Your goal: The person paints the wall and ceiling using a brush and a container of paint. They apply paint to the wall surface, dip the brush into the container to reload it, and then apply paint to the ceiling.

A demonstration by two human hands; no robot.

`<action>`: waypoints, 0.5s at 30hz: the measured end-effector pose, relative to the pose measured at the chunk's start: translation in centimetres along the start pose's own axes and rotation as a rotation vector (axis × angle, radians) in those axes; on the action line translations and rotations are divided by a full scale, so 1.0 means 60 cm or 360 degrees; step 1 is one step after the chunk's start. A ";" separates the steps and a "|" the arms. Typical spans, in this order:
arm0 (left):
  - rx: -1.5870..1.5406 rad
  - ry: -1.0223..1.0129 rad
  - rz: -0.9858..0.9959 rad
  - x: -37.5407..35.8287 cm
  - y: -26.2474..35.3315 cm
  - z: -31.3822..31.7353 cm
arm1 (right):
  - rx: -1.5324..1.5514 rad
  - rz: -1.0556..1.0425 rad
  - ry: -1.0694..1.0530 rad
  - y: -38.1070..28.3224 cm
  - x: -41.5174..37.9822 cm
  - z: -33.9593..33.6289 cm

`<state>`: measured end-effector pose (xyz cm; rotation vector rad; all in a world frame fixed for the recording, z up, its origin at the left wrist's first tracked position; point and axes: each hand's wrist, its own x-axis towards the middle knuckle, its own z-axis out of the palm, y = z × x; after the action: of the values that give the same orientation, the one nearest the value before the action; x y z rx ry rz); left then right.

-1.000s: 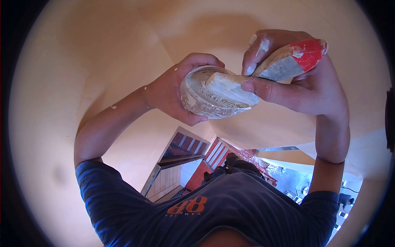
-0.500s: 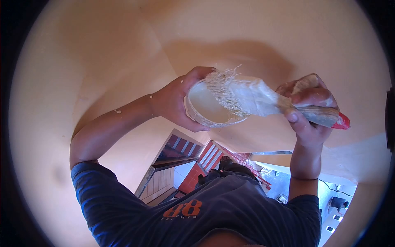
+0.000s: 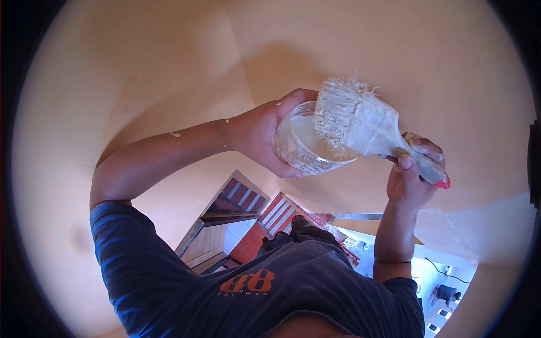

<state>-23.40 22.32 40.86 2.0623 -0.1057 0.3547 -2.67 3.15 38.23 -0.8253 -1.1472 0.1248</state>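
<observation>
My left hand [image 3: 262,138] is wrapped round a clear, paint-smeared tub [image 3: 296,153], which tilts so that its side shows. Whitish paint [image 3: 307,130] lies inside it. A wide paintbrush [image 3: 380,121] is gripped by its handle in my right hand [image 3: 414,177]. Its frayed, paint-coated bristles overlap the right part of the tub's mouth in this view. The handle ends in a red tip beyond my fingers. Dried paint spots mark my left forearm and my right fingers.
Peach-coloured walls [image 3: 186,62] meet in a corner close in front. Down below are a wooden door [image 3: 205,245], red tiling [image 3: 246,242] and my feet. Another person [image 3: 448,293] is far off at lower right, near a dark cable [image 3: 448,273].
The tub has shifted right and tipped, showing more of its side. My right hand has come left and down, and the brush has turned so its bristles sit higher and further right.
</observation>
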 end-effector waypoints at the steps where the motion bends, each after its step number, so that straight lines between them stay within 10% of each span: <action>1: 0.0034 0.0014 -0.0012 0.000 0.001 0.000 | 0.0207 0.0159 0.0123 -0.009 0.002 0.016; 15: -0.0075 -0.0002 0.0116 -0.001 0.008 0.000 | 0.0505 0.0379 0.0330 -0.027 -0.006 0.037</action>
<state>-23.57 22.06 41.22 2.0156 -0.1888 0.3919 -5.23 2.97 39.35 -0.6708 -0.8053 0.3995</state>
